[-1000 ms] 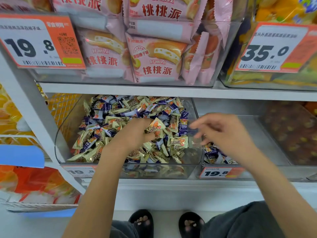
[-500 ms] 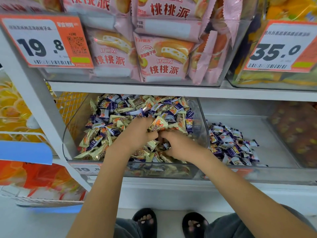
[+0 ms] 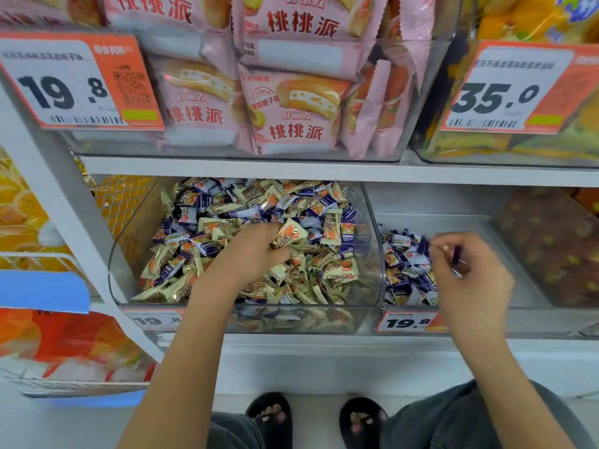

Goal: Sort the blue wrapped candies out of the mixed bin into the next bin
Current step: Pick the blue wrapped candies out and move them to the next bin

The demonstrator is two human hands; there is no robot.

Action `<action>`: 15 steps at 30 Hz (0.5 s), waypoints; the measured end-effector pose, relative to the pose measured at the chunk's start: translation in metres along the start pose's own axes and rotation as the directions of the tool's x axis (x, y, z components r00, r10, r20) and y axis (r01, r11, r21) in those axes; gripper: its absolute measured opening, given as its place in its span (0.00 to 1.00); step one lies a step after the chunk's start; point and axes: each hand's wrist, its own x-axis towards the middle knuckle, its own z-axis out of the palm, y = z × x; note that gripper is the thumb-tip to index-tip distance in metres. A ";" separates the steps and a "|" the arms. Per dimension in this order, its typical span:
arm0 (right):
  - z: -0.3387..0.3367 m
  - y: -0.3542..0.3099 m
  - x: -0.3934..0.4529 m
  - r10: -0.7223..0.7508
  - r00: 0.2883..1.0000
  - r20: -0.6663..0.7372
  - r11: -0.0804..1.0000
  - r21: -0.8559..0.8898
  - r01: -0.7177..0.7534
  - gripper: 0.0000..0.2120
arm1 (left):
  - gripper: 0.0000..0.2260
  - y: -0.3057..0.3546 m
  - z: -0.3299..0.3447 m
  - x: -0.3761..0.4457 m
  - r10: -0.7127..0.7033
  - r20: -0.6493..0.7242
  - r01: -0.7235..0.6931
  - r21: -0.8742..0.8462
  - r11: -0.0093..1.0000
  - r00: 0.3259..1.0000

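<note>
Shop shelf, mixed bin candies, next bin blue ones

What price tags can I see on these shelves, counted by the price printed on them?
19.8 price tags: 3 (large upper-left tag, small lower-left tag partly hidden by an arm, small lower-right tag)
35.0 price tags: 1 (large upper-right tag)
Total: 4

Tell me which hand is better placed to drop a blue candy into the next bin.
Right. The right hand is over the next bin, pinching a blue candy; the left hand is in the mixed bin.
</note>
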 end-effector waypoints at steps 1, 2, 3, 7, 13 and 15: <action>-0.003 0.006 0.000 0.039 0.998 0.050 0.999 -0.016 -0.038 0.08 | 0.14 0.001 0.000 0.000 -0.002 0.000 0.002 -0.002 1.000 1.000; -0.004 0.006 -0.002 0.040 0.997 0.068 0.999 -0.014 -0.039 0.07 | 0.14 0.001 0.001 0.001 -0.002 0.000 0.002 -0.007 1.000 1.000; -0.003 0.000 -0.002 0.009 0.999 0.044 1.000 0.005 -0.010 0.06 | 0.14 0.001 0.000 0.001 -0.001 0.000 0.001 -0.014 1.000 1.000; 0.015 -0.048 0.002 -0.195 0.945 0.262 0.965 0.224 0.137 0.06 | 0.11 0.000 0.001 0.002 0.016 -0.015 -0.016 -0.007 1.000 1.000; 0.098 -0.056 0.012 -0.134 0.346 0.928 0.867 -0.060 0.495 0.10 | 0.15 -0.002 0.004 0.004 0.063 -0.105 -0.062 0.012 0.998 0.993; 0.108 -0.050 0.012 -0.118 0.325 0.938 0.852 -0.072 0.518 0.13 | 0.16 -0.007 0.004 0.005 0.078 -0.107 -0.081 -0.023 0.996 0.991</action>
